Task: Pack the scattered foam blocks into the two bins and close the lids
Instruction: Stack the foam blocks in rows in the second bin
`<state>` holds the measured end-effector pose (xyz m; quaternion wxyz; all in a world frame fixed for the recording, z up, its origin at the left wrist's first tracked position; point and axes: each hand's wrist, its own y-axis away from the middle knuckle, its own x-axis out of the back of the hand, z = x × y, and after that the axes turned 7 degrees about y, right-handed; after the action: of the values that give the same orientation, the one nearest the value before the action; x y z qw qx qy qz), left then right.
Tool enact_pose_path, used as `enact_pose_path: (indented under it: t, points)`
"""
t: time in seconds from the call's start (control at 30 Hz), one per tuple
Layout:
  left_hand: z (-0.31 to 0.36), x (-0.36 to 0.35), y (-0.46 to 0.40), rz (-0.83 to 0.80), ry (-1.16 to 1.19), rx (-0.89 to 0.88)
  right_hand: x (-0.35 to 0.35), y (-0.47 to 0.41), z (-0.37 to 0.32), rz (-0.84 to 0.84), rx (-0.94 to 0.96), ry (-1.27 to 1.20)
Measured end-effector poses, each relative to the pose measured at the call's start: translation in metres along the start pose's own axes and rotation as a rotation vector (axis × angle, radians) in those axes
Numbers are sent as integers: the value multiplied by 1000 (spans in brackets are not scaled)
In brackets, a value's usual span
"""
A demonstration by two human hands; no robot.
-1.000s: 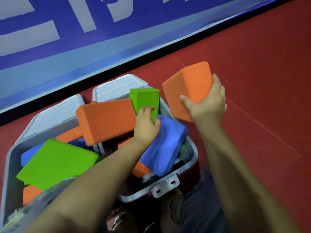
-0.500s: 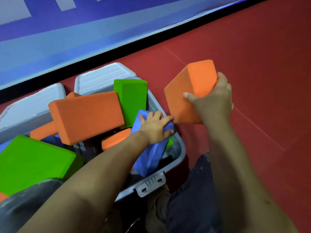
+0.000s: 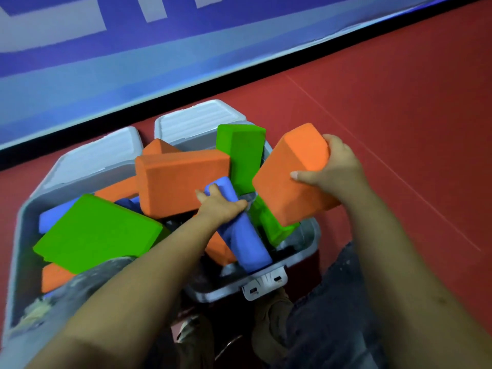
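Two grey bins stand side by side on the red floor, the left bin (image 3: 20,235) and the right bin (image 3: 308,251), both heaped with orange, green and blue foam blocks. Their lids (image 3: 197,121) hang open at the back. My right hand (image 3: 338,169) grips an orange block (image 3: 290,177) and holds it tilted over the right bin's right side. My left hand (image 3: 221,206) grips a blue block (image 3: 245,243) standing on edge in the right bin. A large orange block (image 3: 181,182) lies across both bins. An upright green block (image 3: 242,153) stands behind.
A blue and white padded wall (image 3: 133,62) with a black base strip runs behind the bins. Red floor (image 3: 399,102) stretches to the right. A latch (image 3: 263,283) sticks out at the right bin's front. My knees are just below the bins.
My right hand brought the orange block down and left, over the right bin. My left hand moved from the green block to the blue block and turned it on edge.
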<state>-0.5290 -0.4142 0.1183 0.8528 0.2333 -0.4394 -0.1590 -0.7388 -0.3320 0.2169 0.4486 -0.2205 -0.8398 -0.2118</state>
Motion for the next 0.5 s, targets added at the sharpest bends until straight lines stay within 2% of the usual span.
enact_pose_path:
  t: [0.07,0.2,0.3,0.37,0.43,0.5]
  points:
    - [-8,14,-3,-70,-33,38,-6,2,0,-66,41,28]
    - [-24,39,-6,-121,-79,-84,-15,4,4,-169,87,81]
    - [-29,57,0,-215,-256,-295,-14,4,9,-225,127,152]
    - [-35,68,2,-335,-377,-418,-14,5,9,-262,145,192]
    - [-43,74,3,-431,-447,-433,-13,7,9,-308,160,247]
    - [-55,75,4,-459,-506,-424,-15,9,7,-351,200,274]
